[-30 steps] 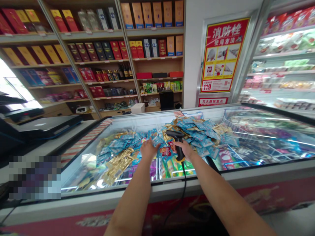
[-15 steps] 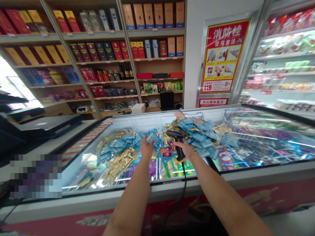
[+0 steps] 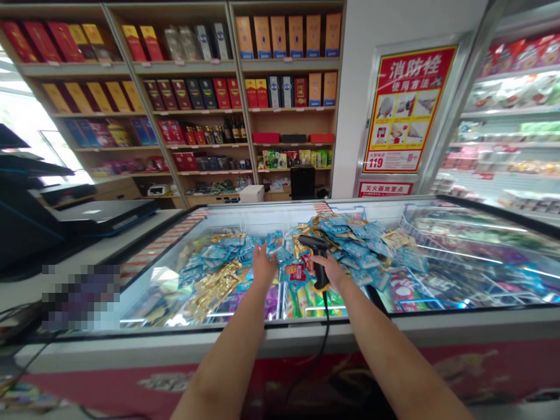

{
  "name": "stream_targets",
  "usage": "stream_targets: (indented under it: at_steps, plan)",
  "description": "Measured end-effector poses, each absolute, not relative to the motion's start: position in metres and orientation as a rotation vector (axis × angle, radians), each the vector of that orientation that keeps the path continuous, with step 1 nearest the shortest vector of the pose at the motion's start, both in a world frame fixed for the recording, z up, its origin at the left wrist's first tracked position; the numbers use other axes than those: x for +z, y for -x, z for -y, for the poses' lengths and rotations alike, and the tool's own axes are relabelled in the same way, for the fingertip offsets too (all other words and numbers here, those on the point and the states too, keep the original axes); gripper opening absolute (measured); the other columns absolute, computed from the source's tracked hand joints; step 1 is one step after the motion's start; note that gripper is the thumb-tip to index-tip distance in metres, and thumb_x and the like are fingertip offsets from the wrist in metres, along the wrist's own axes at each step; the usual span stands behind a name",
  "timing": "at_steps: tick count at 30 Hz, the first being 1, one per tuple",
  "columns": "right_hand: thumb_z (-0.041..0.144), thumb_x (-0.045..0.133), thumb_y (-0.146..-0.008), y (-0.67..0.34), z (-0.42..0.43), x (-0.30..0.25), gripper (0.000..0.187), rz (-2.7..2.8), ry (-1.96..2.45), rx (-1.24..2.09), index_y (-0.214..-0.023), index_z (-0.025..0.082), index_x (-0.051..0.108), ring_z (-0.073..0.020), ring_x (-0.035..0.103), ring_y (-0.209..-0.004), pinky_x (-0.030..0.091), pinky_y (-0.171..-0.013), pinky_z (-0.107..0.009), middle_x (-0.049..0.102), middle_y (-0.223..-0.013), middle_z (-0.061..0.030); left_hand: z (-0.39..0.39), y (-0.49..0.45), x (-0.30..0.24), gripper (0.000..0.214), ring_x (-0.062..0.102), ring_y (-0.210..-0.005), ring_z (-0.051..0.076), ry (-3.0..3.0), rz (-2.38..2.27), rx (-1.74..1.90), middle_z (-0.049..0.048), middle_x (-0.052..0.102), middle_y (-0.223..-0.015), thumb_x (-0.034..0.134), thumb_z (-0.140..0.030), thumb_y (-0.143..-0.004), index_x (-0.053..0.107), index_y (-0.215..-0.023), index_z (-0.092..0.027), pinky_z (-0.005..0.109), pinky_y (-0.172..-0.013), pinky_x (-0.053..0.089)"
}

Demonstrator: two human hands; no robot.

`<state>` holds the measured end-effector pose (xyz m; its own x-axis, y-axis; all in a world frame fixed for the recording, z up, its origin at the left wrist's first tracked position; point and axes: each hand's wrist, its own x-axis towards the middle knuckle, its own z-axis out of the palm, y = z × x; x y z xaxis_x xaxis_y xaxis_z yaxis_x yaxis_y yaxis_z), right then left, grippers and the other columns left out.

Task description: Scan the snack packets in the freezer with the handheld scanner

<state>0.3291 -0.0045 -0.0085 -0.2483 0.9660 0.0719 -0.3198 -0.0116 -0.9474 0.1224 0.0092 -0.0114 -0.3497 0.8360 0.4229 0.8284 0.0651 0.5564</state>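
My right hand [image 3: 331, 269] is wrapped round the grip of a black and yellow barcode scanner [image 3: 321, 274], its head pointing left. A cable hangs from the scanner over the freezer's front edge. Small red packets [image 3: 295, 273] lie just left of the scanner, one close to my right fingertips. Over the left pile is my left hand [image 3: 263, 267], thumb and fingers apart, with nothing visible between them. Blue packets [image 3: 275, 239] lie just beyond its fingertips. A larger heap of blue and gold packets [image 3: 350, 233] spreads behind the scanner. Gold packets [image 3: 216, 287] lie left of my left wrist.
The packets rest on the glass top of a chest freezer [image 3: 350, 324]. A scale-like flat device [image 3: 109, 216] stands on the counter at left. Shelves of boxed goods [image 3: 192, 93] line the back wall, beside a red fire-hydrant poster [image 3: 406, 111]. A lit chiller [image 3: 511, 128] stands at right.
The blue packet between my left fingers is let go, and the fingers have parted. The scanner stays in my right hand. The view has swung slightly left.
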Motion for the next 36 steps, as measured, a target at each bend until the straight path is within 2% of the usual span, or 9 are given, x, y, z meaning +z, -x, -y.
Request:
stream_targets:
  at_steps: [2, 4, 6, 10, 14, 18, 21, 30, 36]
  plan:
    - [0.041, 0.069, -0.067, -0.329, 0.004, -0.01, 0.025, 1.178, 0.803, 1.511, -0.066, 0.019, 0.057, -0.0132, 0.05, -0.051, 0.042, -0.053, -0.029, 0.057, -0.058, 0.0008, 0.006, -0.117, -0.007, 0.052, 0.029, -0.139, 0.033, -2.093, -2.342, 0.975, 0.0174, 0.032, -0.151, 0.061, -0.029, -0.08, 0.055, -0.131, -0.017, 0.046, -0.108, 0.031]
    - [0.04, 0.068, -0.067, -0.329, 0.004, -0.01, 0.024, 1.185, 0.802, 1.516, -0.067, 0.019, 0.057, -0.0133, 0.05, -0.05, 0.041, -0.052, -0.028, 0.056, -0.057, 0.001, 0.025, -0.101, -0.006, 0.045, 0.017, -0.144, 0.032, -2.424, -2.293, 0.767, 0.0081, 0.028, -0.155, 0.058, -0.032, -0.083, 0.058, -0.128, -0.028, 0.052, -0.112, 0.02]
    - [0.039, 0.068, -0.067, -0.328, 0.004, -0.008, 0.022, 1.184, 0.788, 1.528, -0.07, 0.019, 0.058, -0.0136, 0.05, -0.05, 0.04, -0.052, -0.028, 0.056, -0.056, 0.0012, 0.047, -0.075, -0.008, 0.047, 0.01, -0.145, 0.031, -2.534, -2.357, 0.618, 0.0055, 0.025, -0.156, 0.053, -0.036, -0.086, 0.054, -0.133, -0.032, 0.054, -0.113, 0.012]
    - [0.038, 0.069, -0.066, -0.326, 0.005, -0.005, 0.021, 1.197, 0.777, 1.538, -0.068, 0.019, 0.059, -0.0135, 0.05, -0.049, 0.039, -0.051, -0.028, 0.057, -0.056, 0.0007, 0.081, -0.015, -0.021, 0.072, 0.009, -0.143, 0.04, -2.112, -2.705, 0.362, 0.01, 0.016, -0.158, 0.054, -0.057, -0.08, 0.036, -0.145, -0.033, 0.07, -0.105, 0.011]
    - [0.038, 0.068, -0.068, -0.326, 0.003, -0.008, 0.023, 1.221, 0.805, 1.53, -0.064, 0.018, 0.06, -0.0132, 0.05, -0.048, 0.038, -0.05, -0.027, 0.058, -0.057, -0.0004, 0.088, 0.018, -0.024, 0.072, 0.011, -0.142, 0.042, -1.807, -2.724, 0.283, 0.0112, 0.009, -0.159, 0.036, -0.064, -0.086, 0.023, -0.15, -0.033, 0.073, -0.098, 0.02]
    - [0.038, 0.069, -0.067, -0.328, 0.003, -0.009, 0.023, 1.206, 0.781, 1.527, -0.063, 0.017, 0.06, -0.013, 0.051, -0.05, 0.04, -0.053, -0.028, 0.058, -0.058, -0.0006, 0.066, 0.02, -0.017, 0.074, 0.013, -0.142, 0.042, -1.779, -2.654, 0.33, 0.0173, 0.016, -0.157, 0.032, -0.064, -0.087, 0.02, -0.151, -0.03, 0.073, -0.099, 0.019]
    - [0.039, 0.07, -0.066, -0.33, 0.005, -0.007, 0.024, 1.183, 0.826, 1.516, -0.061, 0.017, 0.059, -0.0131, 0.051, -0.049, 0.04, -0.052, -0.028, 0.057, -0.056, 0.0003, 0.045, 0.021, -0.014, 0.077, 0.014, -0.142, 0.042, -1.754, -2.65, 0.397, 0.0228, 0.028, -0.151, 0.029, -0.067, -0.085, 0.027, -0.149, -0.025, 0.073, -0.099, 0.019]
    - [0.037, 0.072, -0.065, -0.33, 0.006, -0.007, 0.023, 1.13, 0.878, 1.524, -0.069, 0.019, 0.058, -0.0143, 0.053, -0.051, 0.043, -0.053, -0.029, 0.058, -0.057, 0.0015, 0.021, 0.031, -0.009, 0.077, 0.021, -0.138, 0.046, -1.724, -2.652, 0.447, 0.0222, 0.04, -0.144, 0.03, -0.07, -0.083, 0.036, -0.145, -0.024, 0.072, -0.097, 0.022]
    - [0.036, 0.068, -0.069, -0.328, 0.006, -0.007, 0.021, 1.193, 0.754, 1.534, -0.069, 0.018, 0.059, -0.013, 0.051, -0.049, 0.038, -0.05, -0.027, 0.057, -0.056, 0.0012, 0.033, 0.02, 0.001, 0.074, 0.024, -0.135, 0.048, -1.386, -2.765, 0.717, 0.0188, 0.032, -0.149, 0.035, -0.071, -0.08, 0.046, -0.137, -0.026, 0.073, -0.096, 0.023]
